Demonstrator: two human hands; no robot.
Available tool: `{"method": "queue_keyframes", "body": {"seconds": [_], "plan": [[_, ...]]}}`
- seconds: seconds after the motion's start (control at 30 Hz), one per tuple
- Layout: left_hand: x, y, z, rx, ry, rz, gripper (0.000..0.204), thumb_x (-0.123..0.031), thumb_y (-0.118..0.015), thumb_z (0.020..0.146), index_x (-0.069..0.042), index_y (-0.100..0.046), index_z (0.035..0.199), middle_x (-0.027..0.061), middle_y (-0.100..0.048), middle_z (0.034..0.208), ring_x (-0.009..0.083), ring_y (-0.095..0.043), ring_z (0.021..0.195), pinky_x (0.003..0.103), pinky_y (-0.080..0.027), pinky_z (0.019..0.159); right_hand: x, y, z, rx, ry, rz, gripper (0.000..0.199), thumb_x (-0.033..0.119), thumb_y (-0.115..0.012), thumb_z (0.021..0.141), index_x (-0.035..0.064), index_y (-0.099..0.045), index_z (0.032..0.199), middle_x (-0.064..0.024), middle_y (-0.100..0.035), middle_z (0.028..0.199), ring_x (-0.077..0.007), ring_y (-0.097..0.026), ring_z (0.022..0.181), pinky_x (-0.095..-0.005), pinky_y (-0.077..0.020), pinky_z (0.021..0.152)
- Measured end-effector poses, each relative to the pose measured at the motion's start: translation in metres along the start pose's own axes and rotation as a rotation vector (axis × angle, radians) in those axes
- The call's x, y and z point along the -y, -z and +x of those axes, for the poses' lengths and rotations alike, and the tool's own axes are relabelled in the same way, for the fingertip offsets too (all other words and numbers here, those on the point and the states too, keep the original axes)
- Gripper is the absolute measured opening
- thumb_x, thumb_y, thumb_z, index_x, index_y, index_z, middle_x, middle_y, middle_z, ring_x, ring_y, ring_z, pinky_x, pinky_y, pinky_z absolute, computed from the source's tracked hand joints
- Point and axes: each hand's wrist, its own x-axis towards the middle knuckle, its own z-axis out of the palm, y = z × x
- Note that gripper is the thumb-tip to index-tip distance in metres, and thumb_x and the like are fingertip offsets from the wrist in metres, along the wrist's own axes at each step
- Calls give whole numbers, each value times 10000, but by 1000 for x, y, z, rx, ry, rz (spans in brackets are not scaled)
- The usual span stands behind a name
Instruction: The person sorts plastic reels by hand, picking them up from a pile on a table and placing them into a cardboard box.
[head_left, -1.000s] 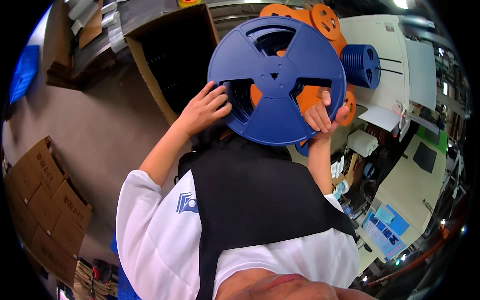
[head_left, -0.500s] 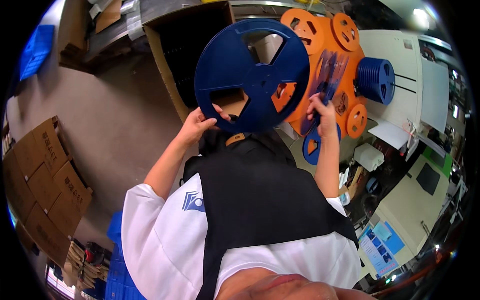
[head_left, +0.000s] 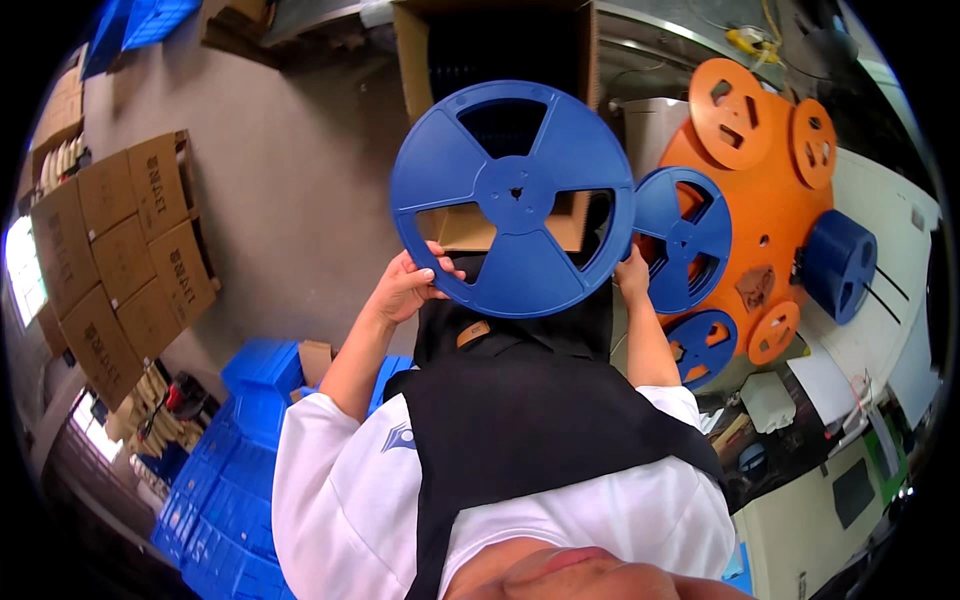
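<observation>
A large blue plastic reel [head_left: 520, 265] is held up in front of me, its flat side facing me, with wide cut-out windows and a small hub hole. My left hand [head_left: 415, 285] grips its lower left rim, with fingers in a window. At the right rim my right hand [head_left: 632, 275] is closed on the edge; part of its fingers is hidden behind the reel. Just beyond, an open cardboard box [head_left: 412, 60] has a dark interior, partly covered by the reel. Close to my right hand, a smaller-looking blue reel [head_left: 683, 240] stands on an orange turntable [head_left: 775, 200].
The turntable also carries orange discs [head_left: 725, 110], another blue reel [head_left: 705, 345] and a stack of blue reels [head_left: 845, 265]. Blue crates [head_left: 225, 480] are piled at lower left, and stacked cartons [head_left: 120, 260] stand at far left. A pale machine cabinet [head_left: 880, 200] borders the right.
My right hand has left the blurred reel at the turntable and come to the large reel's right rim. The large reel sits slightly lower, and the view has turned toward the left.
</observation>
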Motion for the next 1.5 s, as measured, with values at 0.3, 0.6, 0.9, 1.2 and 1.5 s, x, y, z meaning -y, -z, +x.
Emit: {"method": "queue_keyframes", "body": {"seconds": [0.3, 0.6, 0.9, 1.2, 1.5], "plan": [[21, 8, 2, -37, -59, -96, 307, -35, -599, 838, -71, -478, 1118, 103, -603, 987, 326, -609, 1026, 428, -572, 776, -20, -13, -25, -230, 96, 335, 564, 244, -739, 749, -5, -494, 1191, -160, -543, 1179, -275, -558, 1047, -359, -450, 872], [10, 12, 14, -40, -89, -65, 335, -31, -595, 825, -52, -491, 1143, 111, -603, 1009, 318, -612, 1018, 373, -579, 758, 110, 107, -71, -259, 1002, 40, 697, 344, -715, 746, 45, -430, 1308, -161, -411, 1353, -326, -363, 1276, -429, -283, 1043], [-83, -15, 60, -133, -91, 318, 431, -206, -555, 861, -20, -466, 1239, 128, -630, 1010, 286, -649, 919, 353, -539, 785, 167, 69, -45, 202, 1331, -166, 517, 397, -707, 678, 16, -548, 989, -133, -544, 950, -323, -522, 987, -441, -374, 1000], [-32, 46, 227, -633, -114, 459, 490, -272, -511, 931, -39, -405, 1349, 141, -493, 1310, 237, -426, 1250, 360, -366, 1004, 183, 28, -50, 269, 97, 1418, 614, 606, -401, 886, 8, -506, 981, -49, -512, 797, -166, -494, 687, -346, -450, 703], [1, 127, 372, -1117, -425, 1100, 776, -183, -607, 837, -27, -147, 1442, 232, -253, 1445, 368, -287, 1319, 409, -265, 1085, 228, 84, -20, 261, 72, 1271, 720, 767, -341, 785, 71, -491, 894, -26, -491, 705, -164, -492, 606, -316, -432, 655]]}}
